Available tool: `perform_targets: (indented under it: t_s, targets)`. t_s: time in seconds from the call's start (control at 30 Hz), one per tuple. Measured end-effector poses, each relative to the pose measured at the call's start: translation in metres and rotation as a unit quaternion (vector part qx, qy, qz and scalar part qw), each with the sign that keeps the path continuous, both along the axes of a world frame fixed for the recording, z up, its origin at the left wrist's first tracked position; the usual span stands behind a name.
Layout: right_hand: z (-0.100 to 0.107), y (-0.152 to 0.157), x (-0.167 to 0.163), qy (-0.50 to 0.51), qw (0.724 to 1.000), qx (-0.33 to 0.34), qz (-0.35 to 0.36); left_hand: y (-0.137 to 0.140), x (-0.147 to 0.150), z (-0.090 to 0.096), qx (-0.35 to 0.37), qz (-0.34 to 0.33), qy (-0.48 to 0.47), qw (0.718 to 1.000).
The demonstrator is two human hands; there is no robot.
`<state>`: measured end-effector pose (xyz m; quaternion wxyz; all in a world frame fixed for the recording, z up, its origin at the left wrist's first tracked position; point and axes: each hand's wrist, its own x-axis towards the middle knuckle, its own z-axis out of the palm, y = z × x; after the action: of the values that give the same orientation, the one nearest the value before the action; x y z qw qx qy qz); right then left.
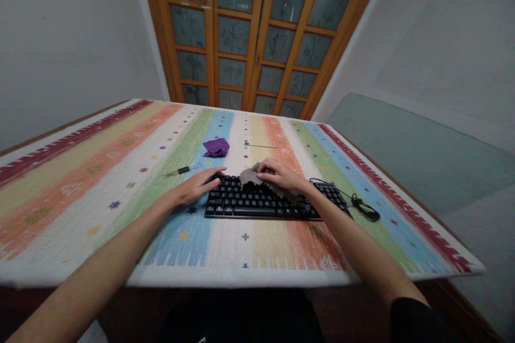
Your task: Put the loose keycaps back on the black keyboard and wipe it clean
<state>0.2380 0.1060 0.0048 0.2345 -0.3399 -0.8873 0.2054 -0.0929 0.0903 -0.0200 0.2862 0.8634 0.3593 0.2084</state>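
A black keyboard (pixel 249 210) lies near the front middle of the table. My left hand (pixel 200 185) is at its left end, thumb and fingers stretched apart, touching the upper left corner. A grey cloth (pixel 250 178) with a jagged edge is bunched over the keyboard's upper middle keys. Closed on that cloth, my right hand (pixel 279 174) pinches it between thumb and fingers from above. Part of the cloth hangs down under this hand, and my right forearm covers some of the keys on the right.
Behind the keyboard lies a crumpled purple cloth (pixel 216 147). A thin rod-like tool (pixel 261 145) rests to its right. A small tool with a dark middle (pixel 183 170) is left of my left hand. The coiled black cable (pixel 365 209) sits right of the keyboard on the striped tablecloth (pixel 132 214).
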Motion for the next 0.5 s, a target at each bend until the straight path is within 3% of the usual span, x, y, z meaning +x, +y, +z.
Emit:
perform_targets:
  t_s: [0.2, 0.5]
  targets:
    - [-0.0044, 0.0035, -0.0069, -0.065, 0.997, -0.015, 0.041, -0.0012, 0.0, 0.0016, 0.0, 0.0, 0.006, 1.0]
    - [-0.0067, 0.0037, -0.0104, -0.057, 0.998, -0.003, 0.014, -0.0018, 0.0004, 0.0021, 0.002, 0.001, 0.013, 1.0]
